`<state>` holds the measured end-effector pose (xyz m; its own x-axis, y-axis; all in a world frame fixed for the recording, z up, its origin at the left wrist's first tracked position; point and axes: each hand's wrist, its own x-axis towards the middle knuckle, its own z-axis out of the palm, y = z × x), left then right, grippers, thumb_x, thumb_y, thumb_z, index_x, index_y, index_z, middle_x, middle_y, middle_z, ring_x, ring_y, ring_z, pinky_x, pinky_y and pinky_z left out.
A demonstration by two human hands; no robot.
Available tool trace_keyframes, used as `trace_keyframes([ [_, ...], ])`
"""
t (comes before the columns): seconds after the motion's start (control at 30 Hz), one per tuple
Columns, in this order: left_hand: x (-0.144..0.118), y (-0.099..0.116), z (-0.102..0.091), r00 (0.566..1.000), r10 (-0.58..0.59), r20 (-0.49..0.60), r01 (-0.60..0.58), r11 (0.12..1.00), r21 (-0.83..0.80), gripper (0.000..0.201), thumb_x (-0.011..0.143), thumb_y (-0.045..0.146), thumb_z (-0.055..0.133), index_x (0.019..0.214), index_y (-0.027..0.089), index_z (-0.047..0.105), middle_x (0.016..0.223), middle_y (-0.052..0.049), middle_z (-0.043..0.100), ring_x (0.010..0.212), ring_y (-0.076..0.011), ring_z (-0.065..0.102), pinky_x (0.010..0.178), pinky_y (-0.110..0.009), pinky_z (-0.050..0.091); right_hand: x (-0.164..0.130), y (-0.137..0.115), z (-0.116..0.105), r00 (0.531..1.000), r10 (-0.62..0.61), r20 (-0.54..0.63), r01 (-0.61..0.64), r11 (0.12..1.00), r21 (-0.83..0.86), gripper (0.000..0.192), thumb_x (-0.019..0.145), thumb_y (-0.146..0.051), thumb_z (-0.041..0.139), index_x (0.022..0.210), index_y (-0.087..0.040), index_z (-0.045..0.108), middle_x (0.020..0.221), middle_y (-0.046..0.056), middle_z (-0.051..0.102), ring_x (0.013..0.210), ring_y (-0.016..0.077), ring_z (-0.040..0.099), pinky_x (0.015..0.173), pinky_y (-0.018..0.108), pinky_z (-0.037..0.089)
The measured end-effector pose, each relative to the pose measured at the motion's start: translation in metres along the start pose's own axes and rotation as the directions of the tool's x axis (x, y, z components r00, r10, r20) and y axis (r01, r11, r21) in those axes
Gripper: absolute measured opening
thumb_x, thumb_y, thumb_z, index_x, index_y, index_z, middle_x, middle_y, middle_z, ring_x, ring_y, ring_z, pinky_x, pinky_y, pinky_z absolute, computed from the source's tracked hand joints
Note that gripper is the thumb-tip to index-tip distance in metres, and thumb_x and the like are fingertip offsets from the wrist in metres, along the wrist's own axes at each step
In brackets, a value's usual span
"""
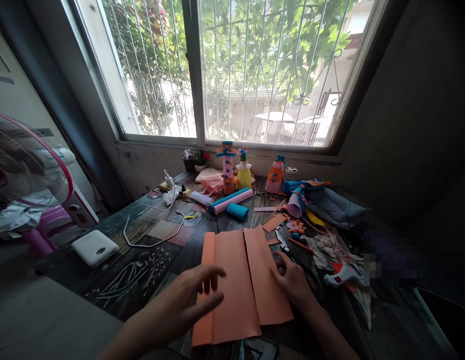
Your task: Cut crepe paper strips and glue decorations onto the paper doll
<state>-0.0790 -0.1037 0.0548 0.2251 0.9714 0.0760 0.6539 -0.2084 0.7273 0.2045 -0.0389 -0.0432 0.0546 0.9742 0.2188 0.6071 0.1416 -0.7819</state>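
Note:
Two orange craft sheets lie side by side on the table, a narrow dark gap between them. The left sheet (232, 295) is wider, with a folded or rolled strip along its left side. My left hand (194, 290) hovers over that strip, fingers apart and holding nothing. At the outer edge of the right sheet (268, 295), my right hand (292, 280) has its thumb and fingers spread around the edge, the thumb close to or touching it. A pale blade (282, 241), perhaps of scissors, lies just beyond that hand.
Blue and pink rolls (232, 201), a blue tube (238, 211) and decorated paper figures (243, 172) stand or lie behind. Scraps (294, 225) and a white glue gun (345, 275) are at right. At left are cables (153, 245), a white box (95, 247) and a fan (29, 160).

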Motion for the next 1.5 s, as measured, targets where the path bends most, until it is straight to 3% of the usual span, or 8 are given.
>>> trace_keyframes([
  [0.07,0.019,-0.014,0.007,0.990,-0.052,0.131,0.045,0.997,0.059,0.048,0.080,0.050,0.054,0.121,0.025,0.051,0.105,-0.007,0.056,0.092,-0.0237,0.057,0.079,-0.036,0.049,0.000,-0.002,-0.004,0.999,0.038,-0.032,-0.037,0.998,0.044,0.038,0.071,-0.033,0.054,0.104,-0.015,0.061,0.069,0.003,0.068,0.061,0.0222,0.062,0.060,0.032,0.046],
  [0.23,0.044,-0.053,0.035,0.966,-0.256,0.037,0.243,0.946,0.213,0.075,0.078,0.046,0.051,0.138,0.010,0.026,0.115,-0.016,0.042,0.111,-0.0308,0.047,0.096,-0.042,0.037,0.000,-0.004,-0.015,0.988,0.126,-0.085,-0.106,0.973,0.207,0.027,0.073,-0.042,0.055,0.083,-0.018,0.063,0.078,0.007,0.070,0.076,0.0256,0.065,0.066,0.032,0.049],
  [0.47,0.054,-0.060,0.040,0.958,-0.286,0.020,0.270,0.923,0.274,0.085,0.075,0.032,0.049,0.142,0.004,0.006,0.128,-0.022,0.042,0.116,-0.0347,0.045,0.096,-0.042,0.036,0.005,0.010,-0.014,0.963,0.248,-0.102,-0.178,0.876,0.449,0.032,0.077,-0.047,0.051,0.091,-0.018,0.051,0.078,0.009,0.071,0.073,0.0268,0.069,0.062,0.033,0.054],
  [0.67,0.056,-0.054,0.033,0.982,-0.177,0.073,0.181,0.982,-0.054,0.050,0.072,0.028,0.047,0.119,0.010,0.042,0.117,-0.015,0.055,0.109,-0.0289,0.052,0.093,-0.036,0.041,0.003,0.009,-0.014,0.958,0.282,-0.057,-0.208,0.815,0.541,0.033,0.079,-0.045,0.052,0.098,-0.020,0.045,0.070,0.007,0.071,0.062,0.0266,0.069,0.054,0.034,0.054],
  [0.93,0.064,-0.074,0.025,0.987,-0.148,0.067,0.162,0.858,-0.488,0.056,0.075,0.039,0.058,0.119,0.014,0.034,0.112,-0.012,0.060,0.099,-0.0275,0.061,0.081,-0.036,0.051,0.000,0.001,-0.014,0.957,0.277,-0.091,-0.191,0.831,0.522,0.055,0.076,-0.039,0.053,0.124,-0.018,0.036,0.100,0.015,0.068,0.085,0.0285,0.068,0.064,0.035,0.054],
  [1.07,0.072,-0.100,-0.005,0.980,-0.176,-0.097,0.159,0.974,-0.163,0.054,0.074,0.043,0.054,0.118,0.012,0.042,0.115,-0.013,0.059,0.101,-0.0271,0.060,0.084,-0.034,0.050,-0.006,-0.007,-0.009,0.979,0.201,-0.015,-0.183,0.916,0.357,0.040,0.076,-0.040,0.051,0.108,-0.017,0.056,0.111,0.014,0.065,0.100,0.0305,0.062,0.074,0.035,0.052],
  [1.3,0.077,-0.137,-0.056,0.955,-0.217,-0.204,0.249,0.957,0.146,0.058,0.066,0.042,0.056,0.114,0.009,0.054,0.116,-0.018,0.058,0.109,-0.0371,0.053,0.091,-0.044,0.043,-0.019,-0.024,0.004,0.978,0.143,0.150,-0.191,0.905,0.381,0.038,0.075,-0.040,0.053,0.102,-0.015,0.061,0.108,0.014,0.067,0.093,0.0279,0.065,0.075,0.033,0.053],
  [1.5,0.059,-0.093,-0.017,0.971,0.000,-0.237,0.083,0.937,0.339,0.051,0.083,0.040,0.042,0.124,0.011,0.048,0.131,-0.016,0.047,0.126,-0.0329,0.037,0.107,-0.046,0.025,-0.033,-0.037,0.015,0.953,0.088,0.290,-0.222,0.855,0.469,0.035,0.075,-0.035,0.057,0.103,-0.015,0.062,0.108,0.014,0.067,0.095,0.0284,0.065,0.078,0.035,0.053],
])
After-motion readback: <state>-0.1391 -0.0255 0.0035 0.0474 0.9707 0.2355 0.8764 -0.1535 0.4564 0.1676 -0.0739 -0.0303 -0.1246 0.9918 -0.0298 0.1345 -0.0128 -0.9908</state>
